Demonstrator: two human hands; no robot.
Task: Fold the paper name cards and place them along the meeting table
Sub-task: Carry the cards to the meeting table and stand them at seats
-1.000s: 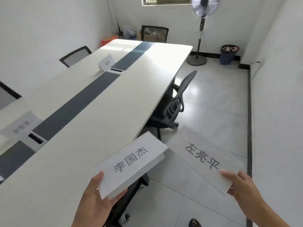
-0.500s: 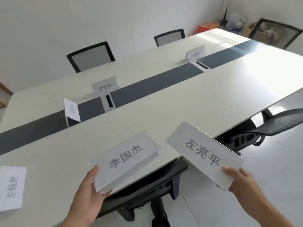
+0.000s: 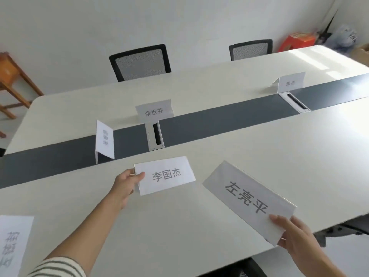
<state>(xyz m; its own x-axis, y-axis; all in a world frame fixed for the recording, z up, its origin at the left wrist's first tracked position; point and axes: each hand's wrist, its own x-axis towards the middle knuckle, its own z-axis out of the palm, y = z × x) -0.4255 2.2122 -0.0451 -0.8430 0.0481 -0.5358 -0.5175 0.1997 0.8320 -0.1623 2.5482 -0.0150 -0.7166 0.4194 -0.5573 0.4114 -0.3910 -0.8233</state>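
Note:
My left hand pinches the left end of a folded white name card, stretched out over the near half of the white meeting table. Whether that card touches the tabletop, I cannot tell. My right hand holds a second folded card by its lower right corner, above the table's near edge. Three folded cards stand further off: one on the dark centre strip at the left, one behind the cable slot, one far right.
A flat printed sheet lies at the near left. Two cable slots sit in the dark strip. Two black mesh chairs stand at the far side, a wooden stool at the left, another chair under the near edge.
The view has swung left from the room onto the table. My left hand has reached forward with its card towards the centre strip; my right hand keeps its card near the edge.

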